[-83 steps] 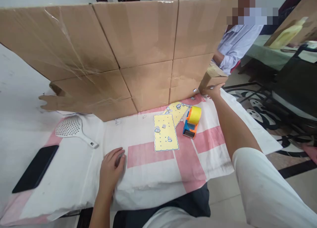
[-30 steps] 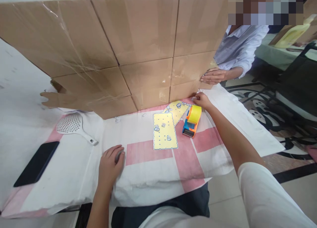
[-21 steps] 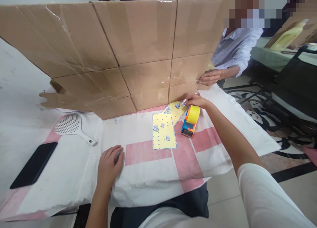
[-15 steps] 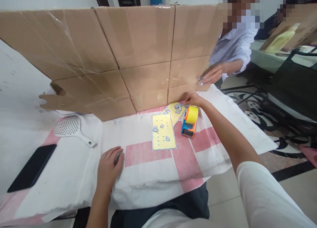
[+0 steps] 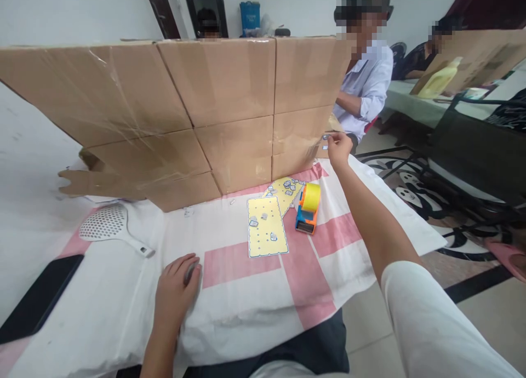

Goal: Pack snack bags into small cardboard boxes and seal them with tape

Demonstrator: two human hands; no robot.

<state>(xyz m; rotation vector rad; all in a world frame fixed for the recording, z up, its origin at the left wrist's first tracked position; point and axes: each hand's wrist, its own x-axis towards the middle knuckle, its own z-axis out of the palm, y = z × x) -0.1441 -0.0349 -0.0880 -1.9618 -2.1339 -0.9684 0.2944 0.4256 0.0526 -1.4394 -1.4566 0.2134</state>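
Head view: the right hand (image 5: 339, 148), just now down at the yellow sticker sheets (image 5: 266, 233) by the tape dispenser (image 5: 308, 208), is raised to the cardboard wall's (image 5: 230, 93) right edge, its grip pinching a small white sticker (image 5: 325, 146), while the left hand (image 5: 176, 293) lies flat on the table (image 5: 246, 290), grip slack.

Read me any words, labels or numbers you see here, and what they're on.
None can be read.
The yellow sheets: only dots and small pictures.
The small piece pinched in the right hand: too small to tell.
The tape dispenser, cardboard: no print shows.
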